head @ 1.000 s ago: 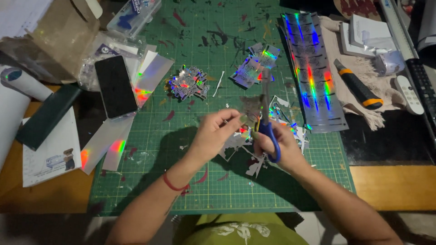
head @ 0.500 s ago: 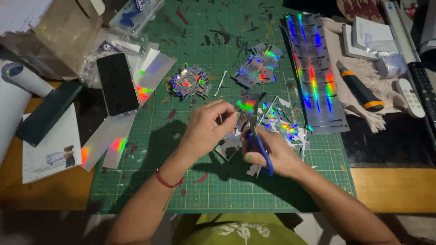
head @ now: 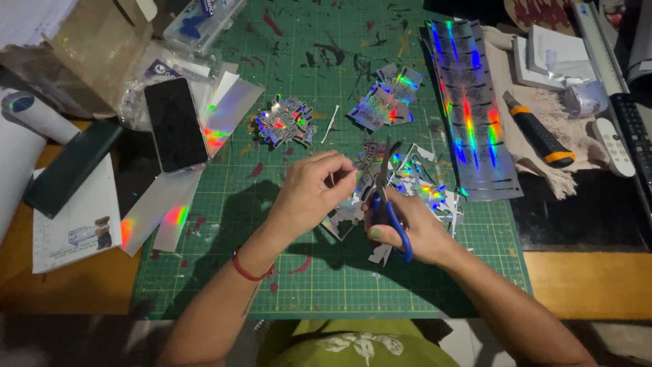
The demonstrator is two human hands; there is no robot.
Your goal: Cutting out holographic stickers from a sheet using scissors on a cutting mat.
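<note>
Your right hand (head: 407, 228) grips blue-handled scissors (head: 388, 197), your left hand (head: 309, 194) pinches a holographic sticker piece (head: 367, 166); a long rainbow sheet (head: 472, 109) lies at two o'clock.

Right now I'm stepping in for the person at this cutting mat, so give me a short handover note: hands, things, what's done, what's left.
Left hand: pinching a small holographic sticker piece over the green cutting mat.
Right hand: holding blue-handled scissors, blades up at the piece.
Done: two piles of cut stickers and lie further up the mat; offcuts lie by the right hand.
Left: the piece in hand is not yet fully trimmed; a long holographic sheet lies at right, beside a utility knife.
</note>
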